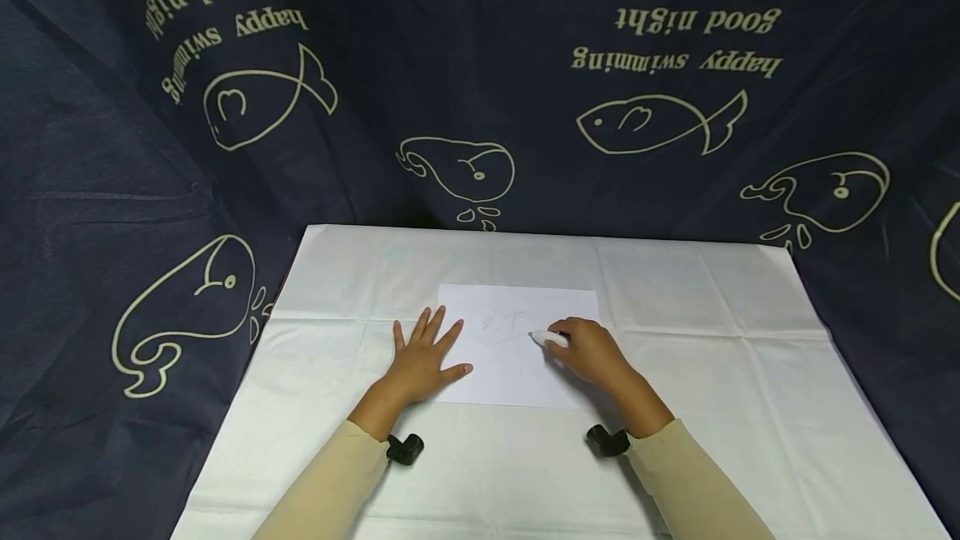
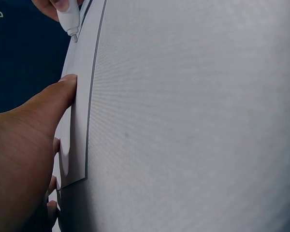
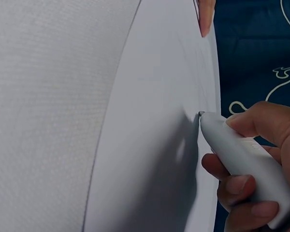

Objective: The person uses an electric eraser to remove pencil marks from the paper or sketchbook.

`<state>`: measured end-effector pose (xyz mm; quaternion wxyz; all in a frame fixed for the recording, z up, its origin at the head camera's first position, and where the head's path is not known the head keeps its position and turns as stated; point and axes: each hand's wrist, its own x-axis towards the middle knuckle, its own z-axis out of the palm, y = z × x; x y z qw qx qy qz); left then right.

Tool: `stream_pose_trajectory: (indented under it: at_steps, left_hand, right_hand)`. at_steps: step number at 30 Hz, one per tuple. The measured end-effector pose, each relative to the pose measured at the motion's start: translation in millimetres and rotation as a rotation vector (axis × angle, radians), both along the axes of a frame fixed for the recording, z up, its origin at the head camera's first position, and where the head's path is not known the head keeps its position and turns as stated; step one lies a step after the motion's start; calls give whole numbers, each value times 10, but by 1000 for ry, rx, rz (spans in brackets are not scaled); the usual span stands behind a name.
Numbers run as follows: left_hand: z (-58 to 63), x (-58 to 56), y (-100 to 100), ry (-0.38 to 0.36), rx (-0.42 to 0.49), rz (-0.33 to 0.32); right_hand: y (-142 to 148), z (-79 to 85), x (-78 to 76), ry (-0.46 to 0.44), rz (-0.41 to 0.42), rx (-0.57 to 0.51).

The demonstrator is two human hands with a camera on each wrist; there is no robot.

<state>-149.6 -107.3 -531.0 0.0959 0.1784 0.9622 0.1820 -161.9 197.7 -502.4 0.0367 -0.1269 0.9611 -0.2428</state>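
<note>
A sheet of white paper (image 1: 525, 382) lies on the table, with faint thin strokes (image 1: 506, 325) on its upper middle. My left hand (image 1: 420, 365) rests flat across the paper's left edge, fingers spread; its thumb (image 2: 63, 96) shows up close in the left wrist view. In my right hand (image 1: 592, 350) is a white correction pen (image 3: 241, 162) with a thick body and a small metal tip. Thumb and fingers curl round that body. The tip points left and down at the paper, right of the strokes; whether it touches the sheet I cannot tell.
A creased white cloth (image 1: 720, 382) covers the table. Behind and beside it hangs a dark blue curtain (image 1: 450, 40) printed with fish, whales and upside-down lettering. Black wrist cameras (image 1: 406, 449) sit on both sleeves, close above the cloth.
</note>
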Motion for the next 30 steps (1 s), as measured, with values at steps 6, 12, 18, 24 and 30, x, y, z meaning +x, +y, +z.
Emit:
stream_pose_trajectory:
  at_steps: [6,12,18,24,30]
  left_hand:
    - [18,4,0,-3,4,1]
    - [15,-3,-2,3,8,0]
    - [9,-1,0,2,9,0]
    - [12,0,0,6,16,-3]
    - [11,9,-3,3,16,-4]
  right_hand:
    - [-4,-7,-5,1,-1,-5]
    - [-28,-13,-11,4,-21,-3]
    - [-37,-24,-14,-9,-17,-6]
    - [-55,-24,-8,-6,-29,-10]
    - [-70,-20,4,-18,-10,-10]
